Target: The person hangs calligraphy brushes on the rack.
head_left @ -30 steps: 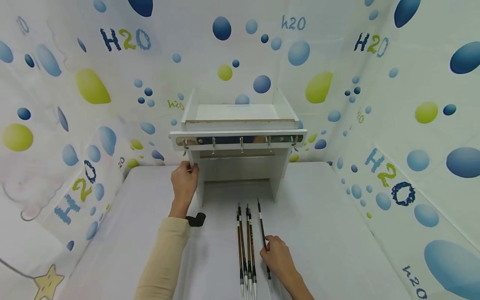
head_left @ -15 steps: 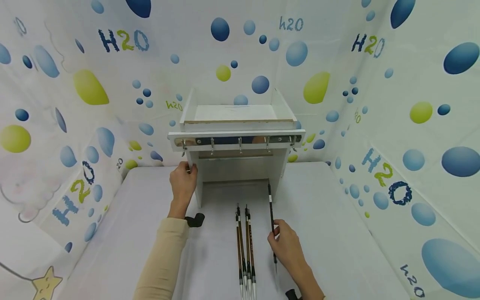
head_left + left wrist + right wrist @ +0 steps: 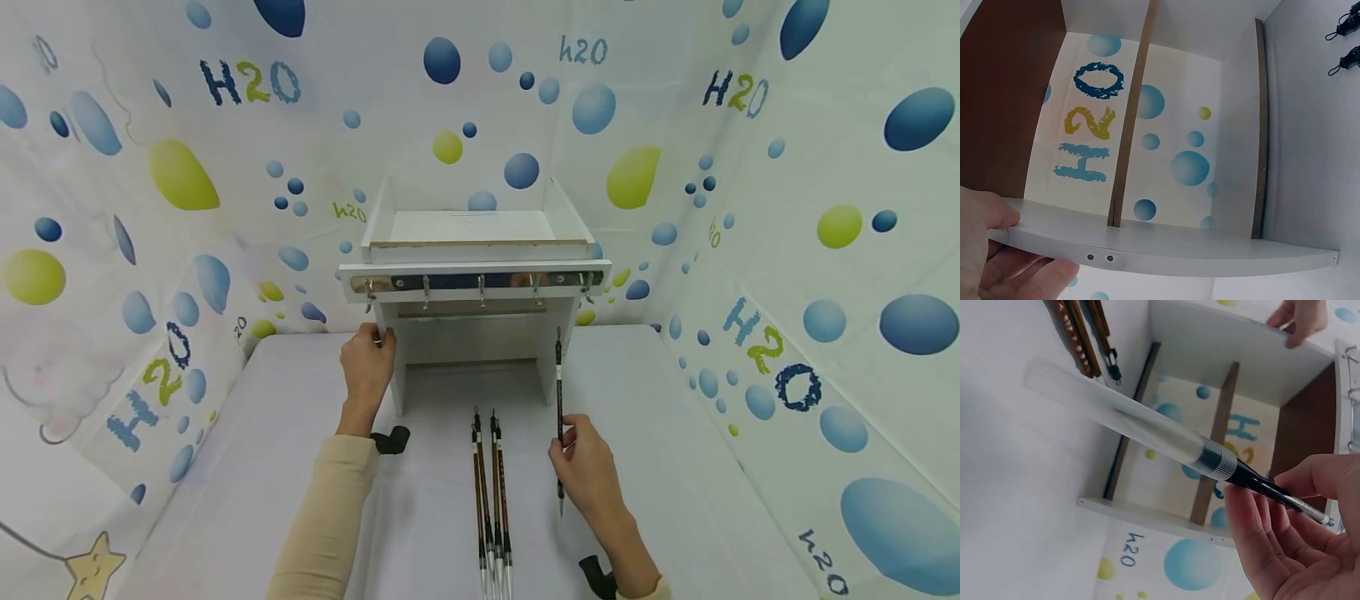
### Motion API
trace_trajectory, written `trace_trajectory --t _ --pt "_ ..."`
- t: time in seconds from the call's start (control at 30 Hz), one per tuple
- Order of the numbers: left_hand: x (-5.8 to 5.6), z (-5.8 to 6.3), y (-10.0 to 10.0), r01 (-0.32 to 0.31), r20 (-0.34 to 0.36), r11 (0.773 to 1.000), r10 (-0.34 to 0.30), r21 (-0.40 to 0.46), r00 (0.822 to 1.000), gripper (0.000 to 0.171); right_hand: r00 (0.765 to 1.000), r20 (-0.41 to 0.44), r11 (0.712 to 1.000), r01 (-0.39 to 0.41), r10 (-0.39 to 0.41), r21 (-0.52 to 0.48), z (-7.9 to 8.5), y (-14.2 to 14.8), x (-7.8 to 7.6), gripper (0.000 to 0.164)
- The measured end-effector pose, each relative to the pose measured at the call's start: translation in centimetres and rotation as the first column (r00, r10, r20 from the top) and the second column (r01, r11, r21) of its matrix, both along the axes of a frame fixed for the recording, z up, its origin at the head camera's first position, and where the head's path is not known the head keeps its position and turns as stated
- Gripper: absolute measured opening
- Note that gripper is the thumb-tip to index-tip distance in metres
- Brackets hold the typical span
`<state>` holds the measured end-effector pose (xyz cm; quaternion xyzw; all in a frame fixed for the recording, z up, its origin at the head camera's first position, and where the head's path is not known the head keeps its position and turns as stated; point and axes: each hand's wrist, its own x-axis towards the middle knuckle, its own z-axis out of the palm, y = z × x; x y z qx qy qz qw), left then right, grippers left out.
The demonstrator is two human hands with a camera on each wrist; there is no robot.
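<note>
My left hand (image 3: 367, 373) grips the front edge of the left side panel of a white wooden shelf rack (image 3: 476, 293); in the left wrist view its thumb and fingers lie on either side of the panel (image 3: 1172, 249). My right hand (image 3: 592, 471) pinches a dark writing brush (image 3: 559, 387) by its handle. The brush's hanging-loop end points up in front of the rack's right side panel, below the hooks. In the right wrist view a clear tube covers its pale bristles (image 3: 1166, 434). A metal strip with several hooks (image 3: 482, 287) runs along the rack's front.
Several brown-handled brushes (image 3: 501, 483) lie side by side on the white tabletop (image 3: 675, 500), loops toward the rack and capped tips toward me. An open tray-like top (image 3: 472, 223) crowns the rack. Bubble-patterned sheeting (image 3: 300, 233) surrounds the table.
My right hand has moved away from me and to the right, carrying the brush from beside the others toward the rack's right side. My left hand stays on the side panel.
</note>
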<state>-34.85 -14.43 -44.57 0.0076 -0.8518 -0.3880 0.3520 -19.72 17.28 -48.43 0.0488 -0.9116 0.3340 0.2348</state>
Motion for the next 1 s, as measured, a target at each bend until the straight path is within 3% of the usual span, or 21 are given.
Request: trace_trajectory --t 0.5,1.0 --pt "0.1 -0.2 -0.2 0.01 -0.001 1.0 -0.01 0.001 1.0 0.022 0.998 -0.038 0.996 0.053 -0.055 -0.066 2.4 1.2 -0.9 0.034" --pt "-0.2 -0.4 -0.3 0.013 0.017 1.0 -0.013 0.0 1.0 0.023 0.997 -0.031 0.995 0.072 -0.074 -0.072 2.9 1.6 -1.7 0.033"
